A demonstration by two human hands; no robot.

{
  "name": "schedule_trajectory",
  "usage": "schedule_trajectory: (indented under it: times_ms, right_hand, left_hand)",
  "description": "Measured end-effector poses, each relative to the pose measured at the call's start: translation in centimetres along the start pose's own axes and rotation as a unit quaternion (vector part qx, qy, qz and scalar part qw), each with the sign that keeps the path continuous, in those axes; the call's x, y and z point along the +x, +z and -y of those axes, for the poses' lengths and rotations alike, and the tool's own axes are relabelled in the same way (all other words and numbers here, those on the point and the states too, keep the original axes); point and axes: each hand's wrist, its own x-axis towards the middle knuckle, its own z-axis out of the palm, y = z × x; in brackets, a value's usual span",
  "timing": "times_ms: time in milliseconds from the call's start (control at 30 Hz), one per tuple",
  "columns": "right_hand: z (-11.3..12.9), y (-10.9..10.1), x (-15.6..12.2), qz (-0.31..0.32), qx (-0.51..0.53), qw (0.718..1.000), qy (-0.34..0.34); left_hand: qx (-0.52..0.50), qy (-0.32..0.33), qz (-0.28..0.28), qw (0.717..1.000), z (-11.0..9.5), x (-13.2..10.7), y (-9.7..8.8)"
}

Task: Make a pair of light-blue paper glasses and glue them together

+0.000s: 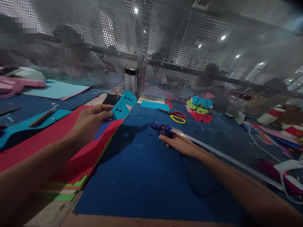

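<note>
Between the thumb and fingers of my left hand (91, 119) is a light blue paper cutout (124, 105) with small dark dots on it, tilted above the table. Beneath that hand lie red sheets (71, 157) stacked over other colours. My right hand (178, 142) is wrapped round a blue hot glue gun (165, 130), its nozzle pointing left over the dark blue mat (132, 189). A long clear glue stick (227, 154) sticks out of the gun's back toward the lower right. Scissors (177, 117) with red and yellow handles rest beyond the gun.
Similar cutouts in blue, green and red (201, 108) lie at the back right. A lidded bottle (130, 80) stands by the perforated metal screen (161, 69). White cables (262, 145) and paper scraps crowd the right. On the left, a stick-like tool (42, 117) lies on blue paper.
</note>
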Motion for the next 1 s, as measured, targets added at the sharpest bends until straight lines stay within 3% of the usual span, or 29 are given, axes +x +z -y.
schedule_trajectory:
  times_ms: [267, 1000]
  right_hand:
    - [2.2, -0.8, 0.9, 0.07, -0.038, 0.996, 0.029]
    - [1.0, -0.7, 1.9, 0.107, -0.056, 0.993, -0.005]
  left_hand:
    - [-0.023, -0.002, -0.081, 0.996, 0.0, 1.2, -1.2]
    - [-0.019, -0.022, -0.055, 0.998, 0.2, 0.9, -0.8]
